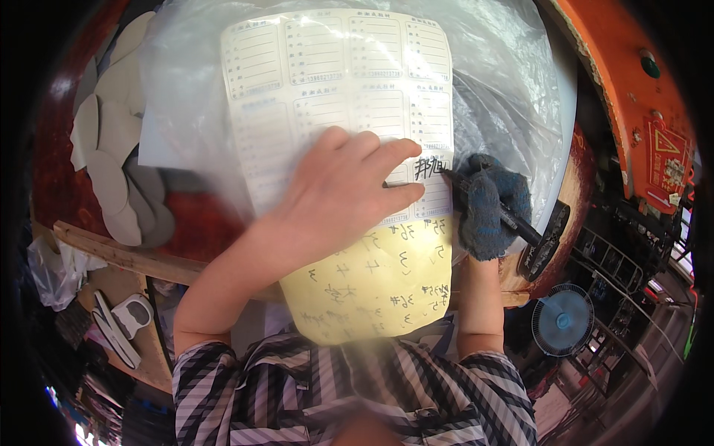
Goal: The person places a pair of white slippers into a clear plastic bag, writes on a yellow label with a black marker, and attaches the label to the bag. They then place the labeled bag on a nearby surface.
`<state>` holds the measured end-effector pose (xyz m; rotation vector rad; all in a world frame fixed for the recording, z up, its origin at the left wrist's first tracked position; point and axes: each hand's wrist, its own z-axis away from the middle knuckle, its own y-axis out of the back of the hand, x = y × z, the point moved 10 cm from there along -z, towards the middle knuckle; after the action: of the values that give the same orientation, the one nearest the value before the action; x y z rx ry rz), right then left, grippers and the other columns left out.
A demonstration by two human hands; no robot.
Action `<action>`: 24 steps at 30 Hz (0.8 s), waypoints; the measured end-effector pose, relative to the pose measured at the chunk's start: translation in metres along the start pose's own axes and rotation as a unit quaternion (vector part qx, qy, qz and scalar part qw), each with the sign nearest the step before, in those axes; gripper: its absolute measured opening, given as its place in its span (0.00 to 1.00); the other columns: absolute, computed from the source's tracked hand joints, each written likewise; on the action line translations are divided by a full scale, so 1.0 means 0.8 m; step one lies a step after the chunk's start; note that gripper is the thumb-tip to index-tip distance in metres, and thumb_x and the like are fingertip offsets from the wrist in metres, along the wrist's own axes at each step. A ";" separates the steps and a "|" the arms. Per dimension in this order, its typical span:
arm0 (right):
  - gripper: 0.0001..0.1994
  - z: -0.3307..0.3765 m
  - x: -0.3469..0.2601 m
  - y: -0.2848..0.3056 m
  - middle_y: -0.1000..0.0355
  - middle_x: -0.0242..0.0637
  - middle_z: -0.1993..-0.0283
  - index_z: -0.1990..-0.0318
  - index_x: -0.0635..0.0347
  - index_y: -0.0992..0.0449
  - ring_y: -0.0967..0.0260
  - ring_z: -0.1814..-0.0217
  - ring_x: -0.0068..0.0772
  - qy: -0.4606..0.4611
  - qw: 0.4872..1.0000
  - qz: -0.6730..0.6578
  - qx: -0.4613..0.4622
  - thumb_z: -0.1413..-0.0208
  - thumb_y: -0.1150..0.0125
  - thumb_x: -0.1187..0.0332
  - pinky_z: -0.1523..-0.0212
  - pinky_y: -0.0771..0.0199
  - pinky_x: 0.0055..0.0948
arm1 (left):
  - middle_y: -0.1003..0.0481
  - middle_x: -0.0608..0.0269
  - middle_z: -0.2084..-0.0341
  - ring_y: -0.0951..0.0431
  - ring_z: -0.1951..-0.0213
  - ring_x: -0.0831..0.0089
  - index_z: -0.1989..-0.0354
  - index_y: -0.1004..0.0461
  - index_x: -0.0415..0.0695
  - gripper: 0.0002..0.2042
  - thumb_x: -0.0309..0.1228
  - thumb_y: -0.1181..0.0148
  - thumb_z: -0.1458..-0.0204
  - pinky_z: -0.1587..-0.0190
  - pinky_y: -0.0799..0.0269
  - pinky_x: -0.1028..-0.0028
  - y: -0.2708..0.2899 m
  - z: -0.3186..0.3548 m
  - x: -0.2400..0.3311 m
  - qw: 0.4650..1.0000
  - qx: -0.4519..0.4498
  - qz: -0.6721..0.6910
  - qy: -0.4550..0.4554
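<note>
A sheet of printed labels [320, 56] lies over crumpled clear plastic, its white forms toward the far side. Below them hangs a yellow part [357, 297] with handwriting, reaching over the table's near edge. My left hand [349, 182] rests bare on the sheet with its fingers spread, pressing it down. In a dark grey knit glove, my right hand [494, 208] grips a black marker pen [517, 225]. The pen's tip touches a label at the sheet's right side, where bold black handwriting shows.
Several grey-beige insole-shaped pieces [111, 186] lie in a pile at the left. Clear plastic [498, 82] covers much of the table. An orange machine [639, 97] stands at the far right. A blue fan [562, 320] is at the lower right, and white items sit on a shelf at the left.
</note>
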<state>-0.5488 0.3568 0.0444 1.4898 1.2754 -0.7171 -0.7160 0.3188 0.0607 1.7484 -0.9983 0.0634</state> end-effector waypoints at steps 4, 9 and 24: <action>0.06 -0.001 0.003 0.007 0.28 0.44 0.70 0.71 0.63 0.31 0.30 0.65 0.33 -0.035 0.999 0.031 0.017 0.48 0.42 0.71 0.58 0.27 0.37 | 0.29 0.70 0.53 0.34 0.67 0.76 0.65 0.21 0.57 0.13 0.30 0.46 0.59 0.64 0.45 0.76 0.001 0.000 0.000 1.000 -0.001 0.004 0.003; 0.07 -0.004 0.008 0.000 0.28 0.44 0.70 0.72 0.64 0.31 0.30 0.68 0.33 -0.044 0.993 -0.108 0.019 0.48 0.42 0.70 0.58 0.26 0.36 | 0.29 0.70 0.53 0.33 0.66 0.77 0.65 0.21 0.57 0.13 0.30 0.47 0.60 0.64 0.44 0.76 0.005 0.000 -0.001 1.000 0.008 0.010 0.005; 0.07 -0.007 0.022 -0.025 0.28 0.44 0.68 0.71 0.65 0.30 0.29 0.68 0.30 -0.050 0.997 0.004 -0.050 0.46 0.44 0.71 0.63 0.24 0.30 | 0.29 0.72 0.56 0.32 0.64 0.77 0.67 0.20 0.55 0.13 0.28 0.46 0.60 0.62 0.43 0.76 0.004 0.002 -0.004 1.000 0.007 0.024 0.010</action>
<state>-0.5638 0.3672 0.0243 1.3611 1.2111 -0.7039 -0.7212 0.3191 0.0608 1.7338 -1.0280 0.1183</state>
